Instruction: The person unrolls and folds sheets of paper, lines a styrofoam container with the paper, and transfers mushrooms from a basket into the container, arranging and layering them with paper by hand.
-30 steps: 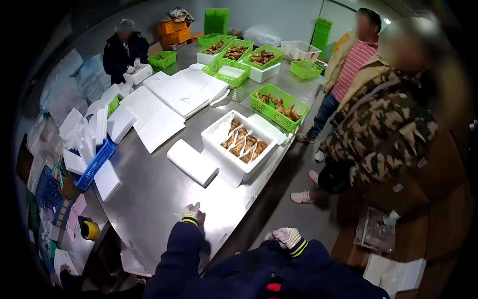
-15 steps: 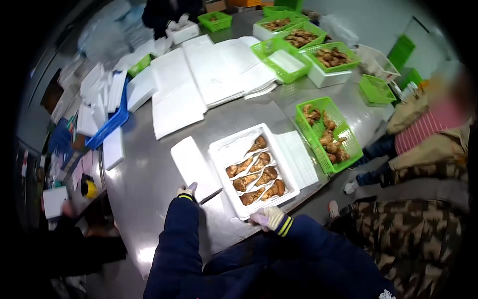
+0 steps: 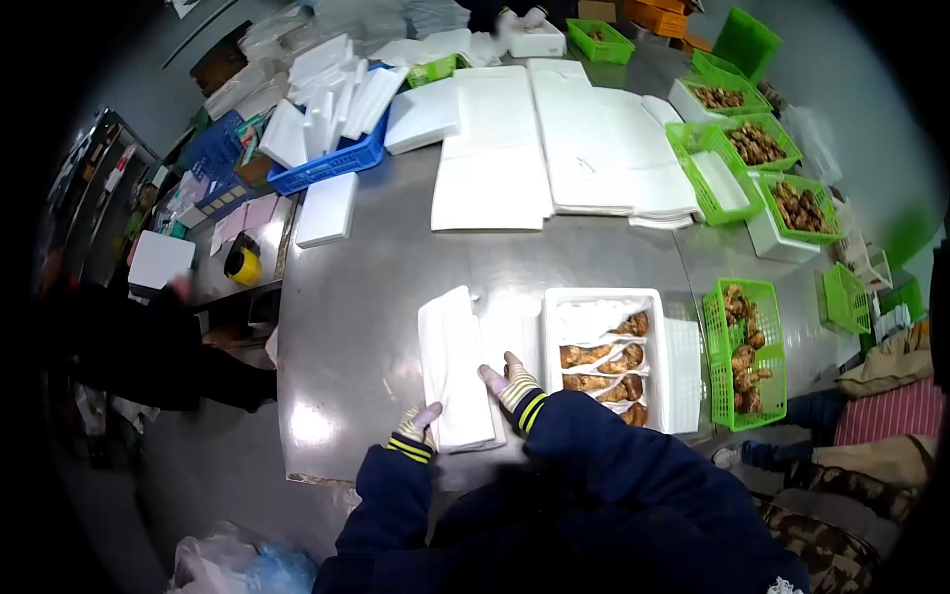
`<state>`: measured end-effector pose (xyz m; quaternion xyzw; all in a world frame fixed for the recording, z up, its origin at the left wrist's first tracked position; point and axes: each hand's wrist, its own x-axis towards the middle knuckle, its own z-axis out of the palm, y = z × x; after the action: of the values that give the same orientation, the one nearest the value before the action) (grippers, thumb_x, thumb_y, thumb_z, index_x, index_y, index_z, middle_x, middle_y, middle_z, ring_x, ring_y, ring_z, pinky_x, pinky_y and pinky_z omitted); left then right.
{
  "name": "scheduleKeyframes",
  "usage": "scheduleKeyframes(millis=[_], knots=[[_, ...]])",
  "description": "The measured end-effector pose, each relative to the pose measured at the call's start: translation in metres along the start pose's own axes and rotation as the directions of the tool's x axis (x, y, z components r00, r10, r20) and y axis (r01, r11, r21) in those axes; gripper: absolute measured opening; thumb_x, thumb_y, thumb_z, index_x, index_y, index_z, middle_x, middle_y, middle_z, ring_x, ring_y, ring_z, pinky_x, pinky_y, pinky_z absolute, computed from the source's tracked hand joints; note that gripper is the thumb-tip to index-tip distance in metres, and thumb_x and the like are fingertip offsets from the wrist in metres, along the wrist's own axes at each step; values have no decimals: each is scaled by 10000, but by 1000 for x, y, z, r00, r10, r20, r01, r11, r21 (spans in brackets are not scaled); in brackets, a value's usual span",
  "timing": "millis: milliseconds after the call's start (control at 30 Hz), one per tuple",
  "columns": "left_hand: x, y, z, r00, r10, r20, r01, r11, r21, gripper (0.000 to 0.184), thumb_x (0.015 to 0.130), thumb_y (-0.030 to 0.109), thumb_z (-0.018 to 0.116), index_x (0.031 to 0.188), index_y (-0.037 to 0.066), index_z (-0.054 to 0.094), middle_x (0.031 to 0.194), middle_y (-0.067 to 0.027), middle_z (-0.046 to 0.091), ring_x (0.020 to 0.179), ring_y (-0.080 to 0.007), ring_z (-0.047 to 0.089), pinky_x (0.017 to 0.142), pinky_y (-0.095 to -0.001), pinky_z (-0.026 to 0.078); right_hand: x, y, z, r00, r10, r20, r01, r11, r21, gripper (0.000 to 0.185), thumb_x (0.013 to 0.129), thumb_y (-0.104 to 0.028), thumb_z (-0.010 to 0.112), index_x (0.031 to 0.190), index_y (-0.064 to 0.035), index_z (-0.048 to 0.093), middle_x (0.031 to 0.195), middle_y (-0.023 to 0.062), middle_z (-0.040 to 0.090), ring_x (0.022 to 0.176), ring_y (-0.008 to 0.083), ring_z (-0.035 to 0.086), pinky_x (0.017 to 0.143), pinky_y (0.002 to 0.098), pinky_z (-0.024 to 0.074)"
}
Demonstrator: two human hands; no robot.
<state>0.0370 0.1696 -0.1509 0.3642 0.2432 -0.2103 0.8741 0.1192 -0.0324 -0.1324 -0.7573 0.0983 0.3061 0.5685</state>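
Both hands wear striped gloves with yellow-banded cuffs. At the lower left edge of a folded white paper stack [image 3: 457, 371] rests my left hand [image 3: 418, 424], its thumb on the paper and its other fingers mostly hidden. Over the right side of the same stack is my right hand [image 3: 510, 381], with thumb and forefinger apart. Just right of it stands a white foam box [image 3: 653, 297] with brown mushrooms [image 3: 621, 358] in rows between white paper strips.
A green basket [image 3: 772, 381] of mushrooms stands at the right. Large white sheets [image 3: 490, 158] and a blue crate [image 3: 341, 161] lie farther back on the metal table [image 3: 366, 327]. People are at the left, back and right.
The view has swung right and down. My right hand has left the box's near edge for the paper stack; my left hand has moved to the stack's lower left edge. The dark tool near it no longer shows.
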Motion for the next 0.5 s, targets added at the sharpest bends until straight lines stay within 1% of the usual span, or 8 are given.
scheduleKeyframes(millis=[67,167,233,267,300,367,400,500], knots=[[-11,-5,-3,994,24,107,-13,994,-106,604,797,204,661,1277,-63,409,1213,-194,537,1114,-303,543,980,-429,429,65,68,27,995,82,-55,-66,967,245,935,797,-558,568,1389,64,196,1316,310,389,1217,325,430,1003,322,357],[19,-28,-49,947,87,309,-31,983,-183,634,781,262,695,1281,-19,425,1236,-154,536,1120,-268,545,962,-400,452,35,17,16,910,406,87,-415,886,207,963,727,-689,534,1378,-11,321,1301,240,462,1175,320,487,974,393,398],[33,-36,-55,951,97,294,-42,982,-186,615,786,254,690,1276,-14,431,1215,-145,546,1096,-260,554,933,-386,465,36,38,30,815,279,508,-557,623,550,923,704,-661,617,1343,-36,385,1268,201,504,1129,309,524,946,447,420],[38,-37,-54,961,88,261,-45,985,-164,606,789,251,688,1273,-11,434,1205,-141,551,1084,-255,559,919,-380,472,25,30,27,802,78,592,-546,498,674,787,719,-532,705,1289,-52,451,1212,158,554,1077,287,562,925,455,441],[41,-36,-53,972,83,218,-53,988,-143,597,791,247,685,1271,-9,437,1194,-136,556,1072,-251,563,905,-373,478,13,17,24,805,78,588,-540,504,674,787,719,-532,705,1289,-52,451,1212,158,554,1077,287,562,925,455,441],[49,-31,-55,988,83,128,-71,993,-94,579,797,240,680,1266,-4,443,1173,-127,565,1047,-242,573,876,-359,492,-4,-7,12,830,-216,514,-315,578,753,597,798,-366,690,1260,-49,485,1178,156,577,1086,259,562,951,359,443],[50,-27,-59,993,97,66,-93,994,-59,570,800,236,678,1263,-1,446,1163,-123,570,1035,-237,577,861,-352,498,-3,-16,-1,870,-211,446,-175,712,680,573,792,-276,713,1253,-26,482,1152,136,592,1056,241,578,922,360,464],[58,-13,-75,985,127,-120,-120,991,63,543,808,225,671,1255,6,456,1131,-110,584,999,-224,592,818,-331,518,0,-21,-21,953,-197,229,49,848,528,598,771,-201,731,1261,7,460,1113,131,605,997,205,591,859,324,484]])
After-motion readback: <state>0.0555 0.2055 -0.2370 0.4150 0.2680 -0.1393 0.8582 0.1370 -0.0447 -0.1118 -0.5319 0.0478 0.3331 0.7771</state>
